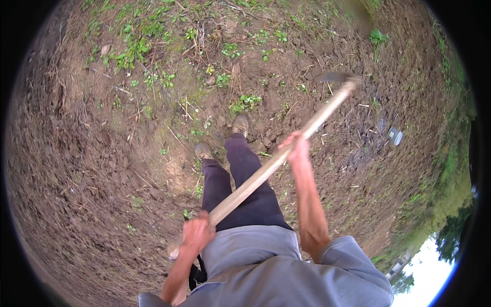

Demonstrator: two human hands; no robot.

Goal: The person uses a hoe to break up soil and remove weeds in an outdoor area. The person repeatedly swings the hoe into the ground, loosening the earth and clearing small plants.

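Note:
A hoe with a long wooden handle (251, 183) runs slantwise across my body, from lower left to upper right. Near the butt end, my left hand (197, 232) is wrapped around the wood. Farther up, my right hand (297, 146) grips the same handle. The metal hoe blade (335, 77) is off the far end, to the upper right, blurred and seen nearly edge-on. It appears over the brown soil (307, 57); whether it touches the ground I cannot tell.
My shoes (240, 125) stand on uneven, turned soil below dark trousers. Small green weeds (245, 103) and dry stalks grow ahead, denser at the upper left (132, 53). A pale plastic container (394, 136) lies to the right. Grass and trees (454, 234) line the right rim.

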